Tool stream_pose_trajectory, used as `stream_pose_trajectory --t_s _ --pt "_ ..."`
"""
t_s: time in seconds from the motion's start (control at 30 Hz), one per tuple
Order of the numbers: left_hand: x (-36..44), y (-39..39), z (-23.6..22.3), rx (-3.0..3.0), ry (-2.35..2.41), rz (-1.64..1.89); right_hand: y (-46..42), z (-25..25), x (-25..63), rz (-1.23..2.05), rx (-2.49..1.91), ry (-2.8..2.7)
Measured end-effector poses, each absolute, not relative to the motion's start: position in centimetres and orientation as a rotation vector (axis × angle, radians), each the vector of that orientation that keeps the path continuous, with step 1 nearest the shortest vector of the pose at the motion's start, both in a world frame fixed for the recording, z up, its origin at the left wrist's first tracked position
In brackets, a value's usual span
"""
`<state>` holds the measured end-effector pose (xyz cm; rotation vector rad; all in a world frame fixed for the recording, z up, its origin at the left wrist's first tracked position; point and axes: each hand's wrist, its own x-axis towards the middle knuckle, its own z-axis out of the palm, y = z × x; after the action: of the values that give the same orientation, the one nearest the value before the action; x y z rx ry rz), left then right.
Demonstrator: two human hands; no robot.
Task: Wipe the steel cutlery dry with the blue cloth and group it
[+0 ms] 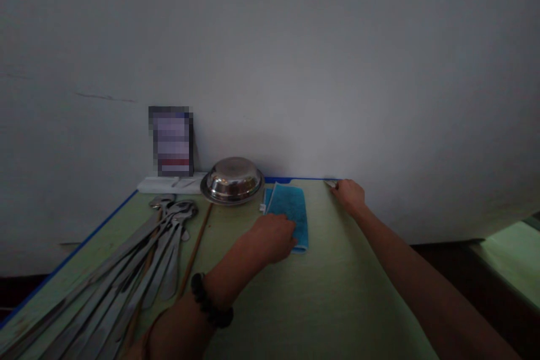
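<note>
A folded blue cloth lies on the green table near its far edge. My left hand rests on the cloth's near left corner with its fingers curled down onto it. My right hand reaches to the table's far edge by the wall, pinched on a small thin thing that I cannot name. A dark bead bracelet sits on my left wrist.
An upturned metal bowl stands left of the cloth. Several long metal spoons and a wooden stick lie at the left. A white block with a blurred card leans at the wall. Another green surface is at right.
</note>
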<state>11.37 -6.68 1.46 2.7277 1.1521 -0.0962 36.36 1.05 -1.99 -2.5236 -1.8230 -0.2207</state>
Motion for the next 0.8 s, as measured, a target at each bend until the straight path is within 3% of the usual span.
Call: stream_pose_trajectory --t_s 0.47,0.67,0.8 --pt "9.1 -4.2 2.7 2.727 1.034 0.183 -3.5 -2.0 29.1 -0.063 -2.067 -1.88" --pt "3.9 -4.7 5.0 2.621 1.202 0.197 -6.7 -3.7 23.2 0.225 -1.513 -2.16" --pt "-2.8 -4.6 7.1 2.401 1.609 -0.011 -7.4 -4.9 20.7 0.163 -1.446 -2.355"
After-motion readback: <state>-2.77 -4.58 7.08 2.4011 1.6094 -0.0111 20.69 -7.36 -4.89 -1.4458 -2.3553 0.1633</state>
